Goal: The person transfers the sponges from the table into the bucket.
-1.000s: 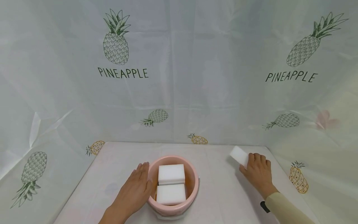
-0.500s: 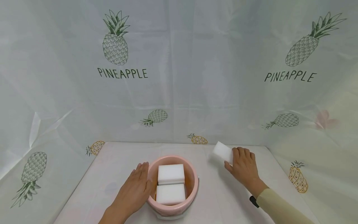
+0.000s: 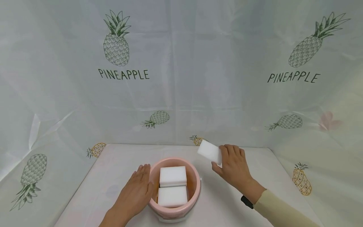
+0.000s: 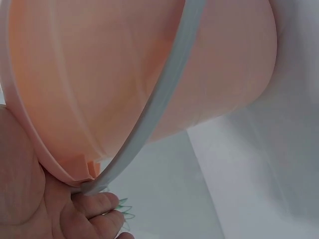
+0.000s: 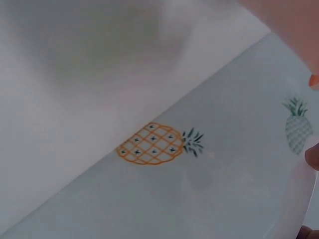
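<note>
In the head view, a pink bucket stands on the table with two white sponge blocks inside, a far one and a near one. My left hand rests against the bucket's left rim, its fingers fairly straight. The left wrist view has this hand by the rim where the grey handle joins the bucket. Up and right of the bucket, my right hand pinches another white sponge block between thumb and fingers, raised above the table. Only an edge of that block shows in the right wrist view.
The table has a pale covering. Behind it and along both sides hangs a whitish sheet printed with pineapples. The bucket's handle hangs down around its near right side.
My right hand has carried the sponge block leftward and slightly upward, from the table's right side toward the bucket. The left hand and the bucket have stayed in place.
</note>
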The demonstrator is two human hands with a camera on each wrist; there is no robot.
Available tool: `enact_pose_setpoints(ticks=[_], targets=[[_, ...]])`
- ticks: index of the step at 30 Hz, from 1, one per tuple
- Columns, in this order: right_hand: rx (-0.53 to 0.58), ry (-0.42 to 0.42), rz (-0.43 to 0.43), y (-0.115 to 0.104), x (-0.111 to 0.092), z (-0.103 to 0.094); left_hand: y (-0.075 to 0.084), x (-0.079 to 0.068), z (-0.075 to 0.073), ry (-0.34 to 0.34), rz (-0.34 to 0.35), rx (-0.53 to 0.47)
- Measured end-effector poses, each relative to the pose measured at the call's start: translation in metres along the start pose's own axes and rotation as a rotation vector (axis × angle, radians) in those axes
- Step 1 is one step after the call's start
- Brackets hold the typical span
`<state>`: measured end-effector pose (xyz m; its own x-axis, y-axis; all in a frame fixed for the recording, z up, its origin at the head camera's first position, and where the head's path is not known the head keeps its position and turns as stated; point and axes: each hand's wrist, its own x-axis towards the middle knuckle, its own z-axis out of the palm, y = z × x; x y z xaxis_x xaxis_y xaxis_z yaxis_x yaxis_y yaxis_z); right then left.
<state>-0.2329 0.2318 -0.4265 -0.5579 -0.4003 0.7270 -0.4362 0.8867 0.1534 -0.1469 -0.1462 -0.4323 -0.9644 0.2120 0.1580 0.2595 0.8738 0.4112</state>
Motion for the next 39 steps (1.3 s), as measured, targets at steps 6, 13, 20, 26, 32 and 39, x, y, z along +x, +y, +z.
enact_pose_setpoints(ticks=[6,13,20,26,32,39], targets=[[0.074,-0.050,-0.026,-0.029,0.015,-0.018,0.000,0.000,0.000,-0.001,0.003,0.008],[0.224,-0.204,-0.072,-0.071,0.025,-0.037,-0.001,0.001,0.001,0.001,0.008,0.019],[0.298,-0.200,-0.186,-0.100,0.024,-0.035,-0.001,0.003,0.002,0.001,0.009,0.011],[0.292,-0.263,-0.263,-0.112,0.017,-0.033,-0.001,0.004,0.002,0.000,0.015,0.013],[0.267,-0.330,-0.300,-0.114,0.016,-0.031,-0.001,0.004,0.003,0.002,0.019,0.019],[0.276,-0.379,-0.305,-0.113,0.016,-0.031,-0.001,0.005,0.003,0.003,0.020,0.023]])
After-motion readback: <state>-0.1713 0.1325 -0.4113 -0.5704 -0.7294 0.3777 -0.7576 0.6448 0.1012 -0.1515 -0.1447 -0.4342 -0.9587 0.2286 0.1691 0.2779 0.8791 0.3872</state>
